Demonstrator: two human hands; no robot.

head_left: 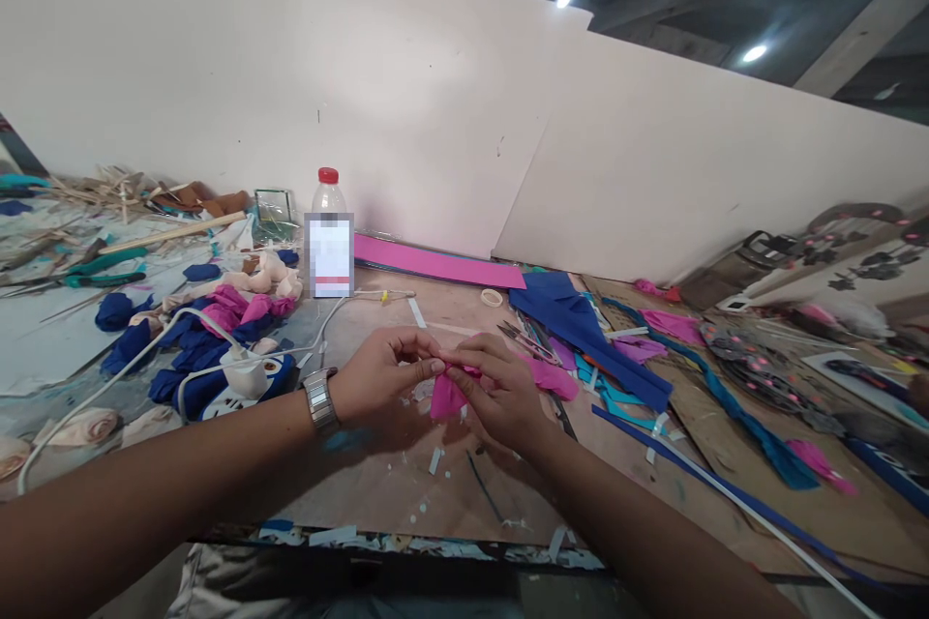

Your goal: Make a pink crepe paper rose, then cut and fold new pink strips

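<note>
Forearms come in from the bottom edge, a metal wristwatch (320,400) on the left one. Worktable (450,493) is the biggest thing, brown, littered with white scraps. Long pink sheet (439,263) lies flat along the back wall; dark blue sheet (573,321) sits right of centre, overlapping teal strips. Heap of blue and pink fabric pieces (218,324) at left, a white cable running over it. Plastic bottle (330,237) with red cap stands upright behind the hands, label blurred, contents can't be made out. Left hand (381,375) and right hand (497,387) meet above table centre, fingers curled and pinched closed on a small pink paper piece (444,395) held between them, just off the tabletop. Scissors (524,340) lie just beyond the right hand. Tape roll (492,297) sits near the pink sheet.
</note>
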